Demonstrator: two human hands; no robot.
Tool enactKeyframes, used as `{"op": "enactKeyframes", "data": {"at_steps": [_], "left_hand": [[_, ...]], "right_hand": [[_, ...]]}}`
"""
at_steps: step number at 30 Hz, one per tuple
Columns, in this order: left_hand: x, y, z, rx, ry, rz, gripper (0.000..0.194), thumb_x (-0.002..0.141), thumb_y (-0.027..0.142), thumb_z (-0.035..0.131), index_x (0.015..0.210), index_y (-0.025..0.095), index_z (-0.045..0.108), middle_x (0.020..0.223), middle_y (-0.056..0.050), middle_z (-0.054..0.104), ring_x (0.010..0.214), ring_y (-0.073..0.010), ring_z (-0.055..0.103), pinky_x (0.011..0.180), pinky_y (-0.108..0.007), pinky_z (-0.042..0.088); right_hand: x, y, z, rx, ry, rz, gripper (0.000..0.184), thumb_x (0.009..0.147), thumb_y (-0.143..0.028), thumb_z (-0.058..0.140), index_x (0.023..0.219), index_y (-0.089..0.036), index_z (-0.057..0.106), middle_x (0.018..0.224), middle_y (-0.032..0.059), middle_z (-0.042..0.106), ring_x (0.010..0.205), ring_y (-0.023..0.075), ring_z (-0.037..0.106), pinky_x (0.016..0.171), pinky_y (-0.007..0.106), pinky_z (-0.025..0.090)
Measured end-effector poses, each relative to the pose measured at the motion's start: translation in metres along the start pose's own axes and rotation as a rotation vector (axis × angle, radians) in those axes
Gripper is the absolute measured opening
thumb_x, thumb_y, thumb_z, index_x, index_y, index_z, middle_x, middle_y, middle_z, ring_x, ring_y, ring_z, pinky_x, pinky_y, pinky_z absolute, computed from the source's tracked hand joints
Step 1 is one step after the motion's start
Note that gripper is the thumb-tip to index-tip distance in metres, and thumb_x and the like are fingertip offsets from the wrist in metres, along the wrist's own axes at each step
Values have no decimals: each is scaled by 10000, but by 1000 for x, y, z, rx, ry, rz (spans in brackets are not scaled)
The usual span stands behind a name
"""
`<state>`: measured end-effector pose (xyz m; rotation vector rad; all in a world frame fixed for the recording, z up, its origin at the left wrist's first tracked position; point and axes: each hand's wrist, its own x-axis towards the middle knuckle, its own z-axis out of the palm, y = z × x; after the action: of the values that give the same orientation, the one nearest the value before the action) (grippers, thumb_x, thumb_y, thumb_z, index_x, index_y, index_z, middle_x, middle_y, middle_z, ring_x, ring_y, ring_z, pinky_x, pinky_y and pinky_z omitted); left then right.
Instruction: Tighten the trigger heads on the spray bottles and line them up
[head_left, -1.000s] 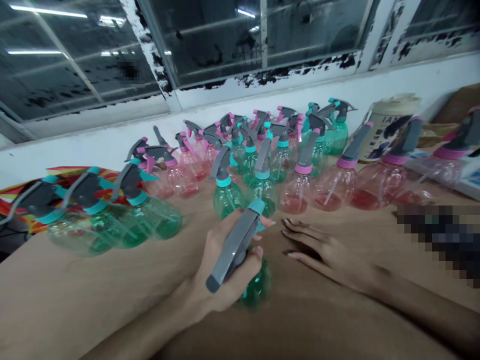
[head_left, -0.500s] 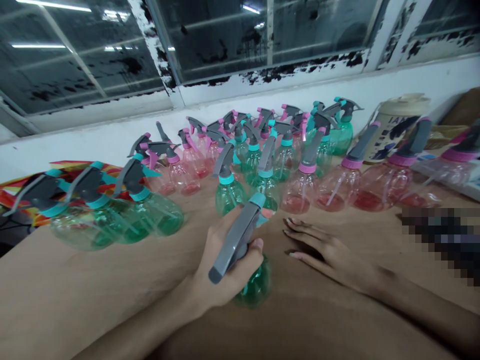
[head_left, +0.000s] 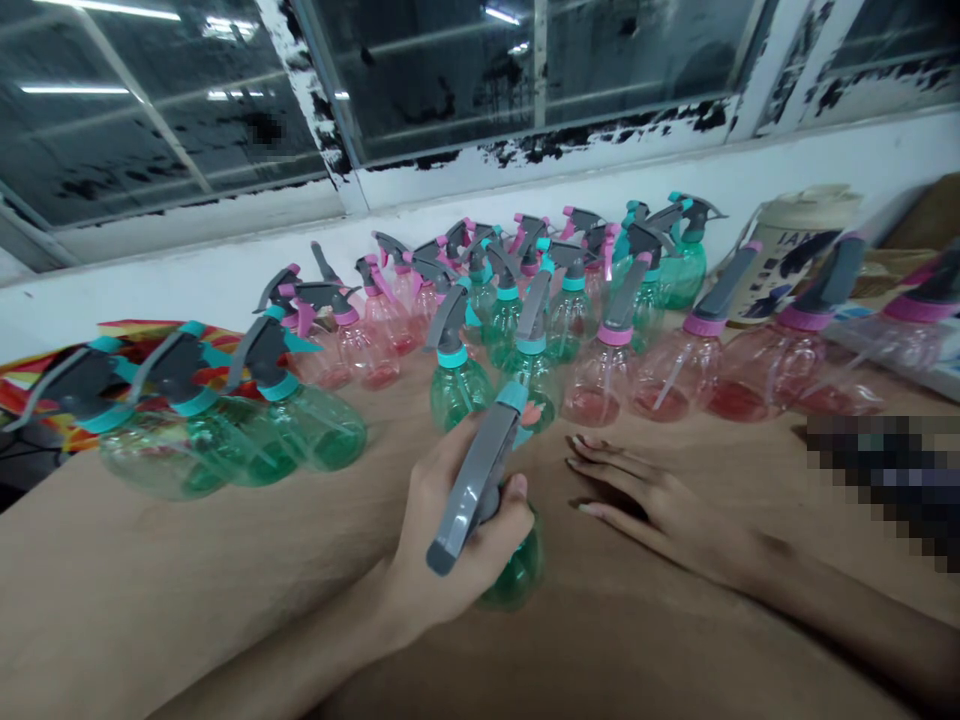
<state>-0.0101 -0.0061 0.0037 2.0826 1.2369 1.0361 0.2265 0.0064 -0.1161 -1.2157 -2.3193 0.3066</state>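
Grey plastic, smooth and glossy, makes up the long head [head_left: 471,490] of the spray bottle [head_left: 517,578], which is in the left hand [head_left: 431,530]. A turquoise nozzle [head_left: 513,396] tips its far end, and the rounded, see-through green body bulges out below the thumb, darker toward the bottom. Fingers and thumb wrap snugly beneath the head with no visible gap; how the hidden fingers lie, and whether the base touches the table [head_left: 225,590], I cannot tell. Right of the grip, the right hand [head_left: 656,508] lies palm down and holds nothing, fingers slightly spread. Just beyond the grip stand two green bottles [head_left: 459,388]; three more green ones [head_left: 330,440] lean left of it, and pink-collared bottles [head_left: 592,385] line up beyond it to the right.
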Motion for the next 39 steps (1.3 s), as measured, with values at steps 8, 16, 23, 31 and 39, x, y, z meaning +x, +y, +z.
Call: {"op": "enactKeyframes", "data": {"at_steps": [8,16,23,31,39], "left_hand": [[-1,0,3,-96,-25,-52,440,708,147,513,1133,237,577,918,-17,681,448,-113,529,488,-273,503],[4,1,-2,-87,-30,65,224,768,200,512,971,248,593,878,-14,694,682,-170,655,663,-307,564],[3,-2,-3,-15,-15,56,59,828,276,507,870,244,534,777,-9,682,697,-179,672,620,-291,557],[6,-6,-2,-53,-24,23,275,806,274,549,1080,249,554,816,-4,680,588,-153,621,604,-290,547],[4,-8,1,-48,33,43,366,802,242,545,1168,259,536,928,-15,675,609,-148,620,621,-288,548]], "right_hand": [[0,-1,0,3,-7,1,485,927,-421,470,1382,-254,441,1430,48,464,1336,238,388,1093,475,359],[-1,1,1,10,8,-8,490,919,-412,487,1385,-268,435,1432,39,462,1332,246,393,1089,479,365],[1,0,0,6,-13,-10,473,920,-421,484,1361,-250,470,1430,46,465,1334,239,393,1089,465,370],[0,-1,-1,16,-1,0,475,919,-416,486,1367,-263,460,1429,38,468,1330,238,398,1087,464,372],[0,-1,0,-2,10,2,472,921,-419,480,1364,-258,466,1422,42,477,1324,243,406,1084,470,378]]}}
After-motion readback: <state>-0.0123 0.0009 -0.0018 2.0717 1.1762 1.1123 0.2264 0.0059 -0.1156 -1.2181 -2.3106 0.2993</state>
